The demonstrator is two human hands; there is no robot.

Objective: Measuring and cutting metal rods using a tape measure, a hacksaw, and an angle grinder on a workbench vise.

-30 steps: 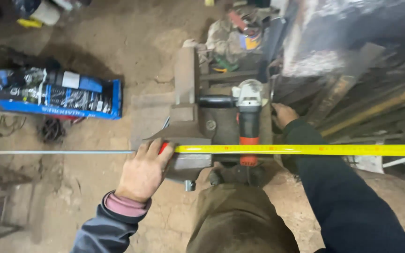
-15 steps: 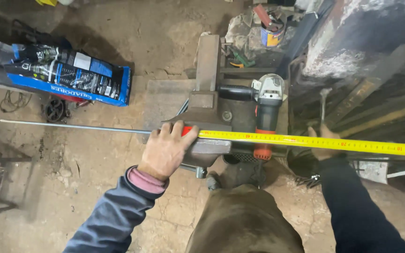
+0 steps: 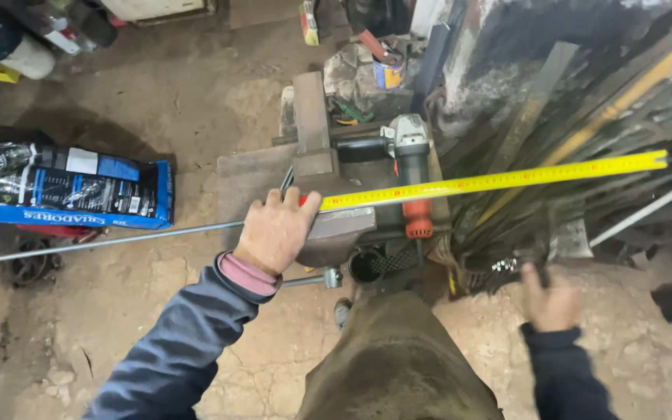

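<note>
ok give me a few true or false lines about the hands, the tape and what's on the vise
1. The left hand rests on the tape case at the vise. True.
2. The right hand holds the far end of the tape. False: it is blurred, low and apart from the tape, whose tip sticks out free to the right.
3. An angle grinder lies beside the vise. True.
4. The tape blade is red. False: it is yellow.
5. A thin metal rod runs off to the left from the vise. True.
6. The blue bag lies on the vise. False: it lies on the floor to the left.
</note>
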